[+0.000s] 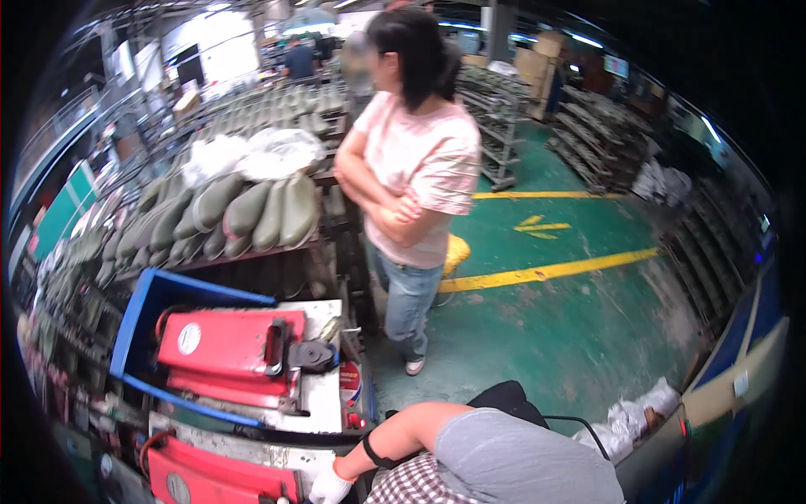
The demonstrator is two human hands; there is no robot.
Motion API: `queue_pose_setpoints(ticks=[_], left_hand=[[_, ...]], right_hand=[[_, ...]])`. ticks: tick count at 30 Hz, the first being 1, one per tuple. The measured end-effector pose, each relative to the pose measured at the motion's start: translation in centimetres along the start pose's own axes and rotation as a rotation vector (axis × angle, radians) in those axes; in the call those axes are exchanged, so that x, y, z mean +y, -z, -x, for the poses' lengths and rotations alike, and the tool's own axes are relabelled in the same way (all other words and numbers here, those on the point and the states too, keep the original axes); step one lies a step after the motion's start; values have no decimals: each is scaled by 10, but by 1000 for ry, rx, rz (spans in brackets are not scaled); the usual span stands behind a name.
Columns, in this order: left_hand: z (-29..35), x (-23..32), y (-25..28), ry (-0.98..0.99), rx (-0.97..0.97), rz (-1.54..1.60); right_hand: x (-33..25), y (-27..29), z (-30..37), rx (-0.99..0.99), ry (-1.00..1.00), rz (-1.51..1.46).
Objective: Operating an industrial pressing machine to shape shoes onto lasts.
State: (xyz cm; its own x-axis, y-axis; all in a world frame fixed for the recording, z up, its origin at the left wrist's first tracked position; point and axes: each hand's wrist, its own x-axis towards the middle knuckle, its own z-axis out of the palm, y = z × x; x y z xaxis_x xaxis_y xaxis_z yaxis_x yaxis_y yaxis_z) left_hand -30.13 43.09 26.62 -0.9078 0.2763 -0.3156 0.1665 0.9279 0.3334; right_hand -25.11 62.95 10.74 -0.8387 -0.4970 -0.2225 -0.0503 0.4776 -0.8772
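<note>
My right hand (332, 485), in a white knit glove, is at the near end of a red, boxy metal machine (222, 470) with a pale round label; the machine lies low on the left, partly cut off by the lower edge. Whether my fingers are apart, together or clamped on something, I cannot tell; my left hand is out of sight. A second red machine (227, 344) sits beyond, inside a blue angular frame (128, 336). I make out no workpiece at my glove, so I cannot judge how much is done. Plenty of olive-green, foot-shaped pieces (298, 210) line the rack behind, some under whitish plastic bags (281, 155); whether they are finished or waiting doesn't show. A co-worker (411, 164) stands nearby, arms folded.
</note>
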Motion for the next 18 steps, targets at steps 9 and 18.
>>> queue_pose_setpoints(ticks=[9, 18], left_hand=[[-17, -6, -28, 3, 193, 226], [-29, -29, -49, -69, 324, 41]], right_hand=[[-18, -3, 5, -32, -52, 78], [-48, 10, 22, -23, -101, 122]])
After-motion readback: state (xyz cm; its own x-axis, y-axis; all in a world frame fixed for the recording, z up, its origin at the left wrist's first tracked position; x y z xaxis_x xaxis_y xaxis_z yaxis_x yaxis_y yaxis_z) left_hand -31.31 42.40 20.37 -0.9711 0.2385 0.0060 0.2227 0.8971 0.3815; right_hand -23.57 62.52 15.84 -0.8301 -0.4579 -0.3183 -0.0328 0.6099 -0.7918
